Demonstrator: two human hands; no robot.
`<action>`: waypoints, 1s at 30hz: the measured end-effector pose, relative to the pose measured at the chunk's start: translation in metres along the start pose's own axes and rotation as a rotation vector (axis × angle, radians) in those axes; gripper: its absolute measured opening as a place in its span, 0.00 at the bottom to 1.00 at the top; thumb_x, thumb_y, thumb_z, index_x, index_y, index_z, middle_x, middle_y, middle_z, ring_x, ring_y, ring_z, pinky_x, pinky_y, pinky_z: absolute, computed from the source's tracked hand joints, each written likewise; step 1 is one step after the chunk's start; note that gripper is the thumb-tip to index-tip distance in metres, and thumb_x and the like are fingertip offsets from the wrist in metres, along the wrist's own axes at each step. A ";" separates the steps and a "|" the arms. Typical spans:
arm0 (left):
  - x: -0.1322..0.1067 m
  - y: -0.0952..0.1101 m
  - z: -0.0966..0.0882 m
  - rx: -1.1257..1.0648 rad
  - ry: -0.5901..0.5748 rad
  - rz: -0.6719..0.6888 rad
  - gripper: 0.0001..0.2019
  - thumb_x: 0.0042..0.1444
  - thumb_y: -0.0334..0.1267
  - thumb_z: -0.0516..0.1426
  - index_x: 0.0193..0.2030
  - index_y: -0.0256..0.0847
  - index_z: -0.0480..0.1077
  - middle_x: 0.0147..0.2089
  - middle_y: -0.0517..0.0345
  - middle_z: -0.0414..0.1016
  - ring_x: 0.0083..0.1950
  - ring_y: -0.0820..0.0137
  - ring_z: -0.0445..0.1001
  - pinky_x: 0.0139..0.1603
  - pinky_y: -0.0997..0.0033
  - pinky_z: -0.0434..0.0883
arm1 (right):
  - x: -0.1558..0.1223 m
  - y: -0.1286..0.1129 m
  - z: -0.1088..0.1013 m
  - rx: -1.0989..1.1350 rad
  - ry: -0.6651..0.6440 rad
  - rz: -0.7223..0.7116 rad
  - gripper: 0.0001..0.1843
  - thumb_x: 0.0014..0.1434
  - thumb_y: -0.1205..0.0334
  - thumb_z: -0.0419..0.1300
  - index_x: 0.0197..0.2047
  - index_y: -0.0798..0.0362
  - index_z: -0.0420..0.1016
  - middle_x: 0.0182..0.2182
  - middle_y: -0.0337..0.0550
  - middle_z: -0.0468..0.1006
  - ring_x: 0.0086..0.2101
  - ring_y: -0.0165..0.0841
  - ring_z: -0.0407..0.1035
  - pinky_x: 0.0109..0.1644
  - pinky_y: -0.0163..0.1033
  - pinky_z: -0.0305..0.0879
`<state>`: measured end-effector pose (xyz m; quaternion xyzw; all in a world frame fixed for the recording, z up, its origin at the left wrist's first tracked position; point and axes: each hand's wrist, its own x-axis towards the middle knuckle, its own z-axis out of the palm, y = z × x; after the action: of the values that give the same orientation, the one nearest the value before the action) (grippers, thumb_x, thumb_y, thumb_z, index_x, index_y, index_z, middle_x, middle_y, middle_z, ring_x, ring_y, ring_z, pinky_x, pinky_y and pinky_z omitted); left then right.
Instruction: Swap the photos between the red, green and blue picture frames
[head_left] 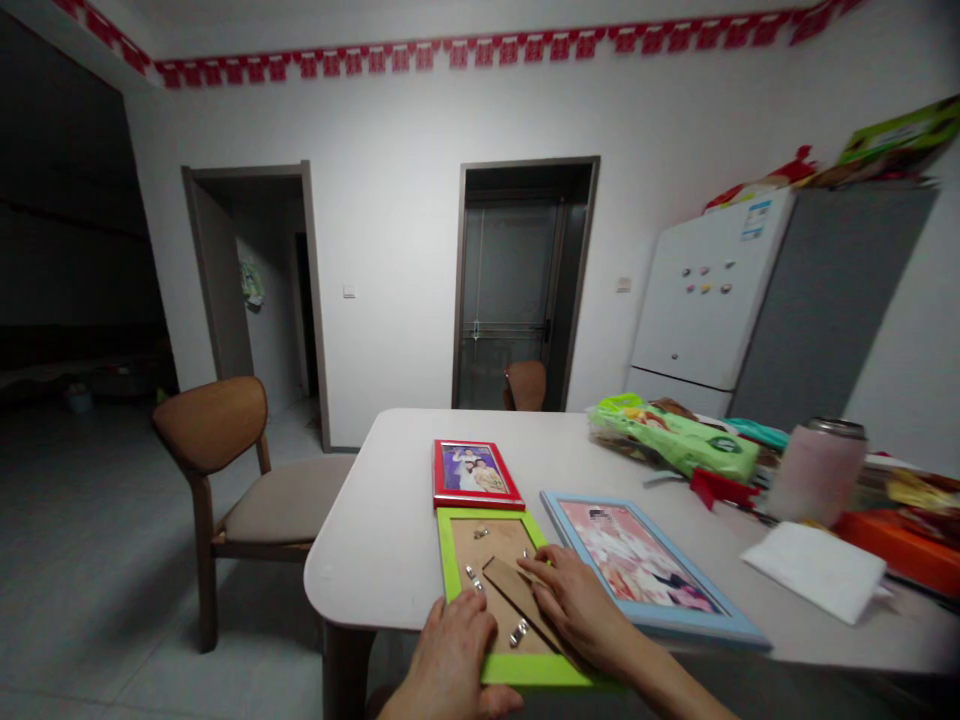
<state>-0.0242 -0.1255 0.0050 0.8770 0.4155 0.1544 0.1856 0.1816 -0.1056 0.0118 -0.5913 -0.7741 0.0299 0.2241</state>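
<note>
A green picture frame [448,548] lies face down at the table's near edge, its brown backing board and metal clips showing. My left hand [452,640] rests on the frame's lower left part, fingers curled against the backing near a clip. My right hand [576,600] lies flat on the backing's right side, fingers stretched over the brown stand strip [510,585]. A red frame [474,474] with a photo lies just beyond the green one. A larger blue frame [643,570] with a photo lies to the right, touching my right wrist area.
The white table [375,540] carries a green snack bag [679,440], a pink cup with a metal lid [816,472], a white folded tissue [819,570] and an orange box [907,550] at the right. A wooden chair [240,480] stands left of the table. A white fridge [712,300] stands behind.
</note>
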 end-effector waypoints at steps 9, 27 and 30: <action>-0.001 0.007 -0.003 0.012 0.031 -0.090 0.33 0.41 0.46 0.59 0.54 0.35 0.56 0.57 0.48 0.57 0.57 0.62 0.54 0.57 0.64 0.50 | 0.019 0.006 0.008 -0.067 0.005 0.018 0.15 0.53 0.66 0.44 0.27 0.56 0.72 0.31 0.46 0.68 0.36 0.32 0.61 0.42 0.37 0.54; -0.002 -0.006 -0.003 -0.007 0.054 -0.057 0.27 0.40 0.43 0.61 0.49 0.39 0.61 0.56 0.51 0.58 0.56 0.64 0.56 0.56 0.67 0.53 | -0.012 -0.027 0.002 0.111 -0.040 -0.161 0.15 0.51 0.66 0.47 0.35 0.49 0.73 0.39 0.45 0.68 0.40 0.35 0.60 0.45 0.42 0.56; -0.002 -0.007 -0.004 -0.018 0.053 -0.060 0.25 0.40 0.43 0.61 0.47 0.40 0.62 0.56 0.53 0.58 0.56 0.64 0.57 0.56 0.66 0.54 | -0.023 -0.041 -0.002 0.130 -0.090 -0.239 0.15 0.51 0.66 0.47 0.33 0.46 0.74 0.37 0.43 0.68 0.39 0.35 0.59 0.43 0.43 0.56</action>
<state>-0.0314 -0.1221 0.0049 0.8580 0.4450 0.1757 0.1870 0.1504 -0.1398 0.0194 -0.4773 -0.8446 0.0796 0.2292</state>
